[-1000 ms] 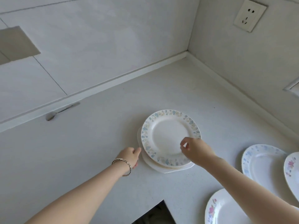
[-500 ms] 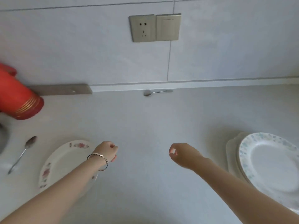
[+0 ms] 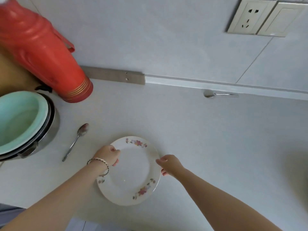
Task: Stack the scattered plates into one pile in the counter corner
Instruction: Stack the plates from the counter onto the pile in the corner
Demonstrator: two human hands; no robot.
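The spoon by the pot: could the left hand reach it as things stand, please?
Probably yes, once it lets go: the left hand grips the plate by its rim, and the spoon lies left of it, only bare counter between.

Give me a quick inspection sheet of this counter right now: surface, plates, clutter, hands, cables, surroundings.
Surface: pale counter, no spills seen.
Job's things: one floral plate near the front edge; no pile in view.
Clutter: spoon left of the plate, second spoon by the wall, red flask, steel pot with green basin.
Hands: left hand and right hand grip the plate's opposite rims.
Cables: nothing seen.
Surroundings: tiled wall, socket and switch.
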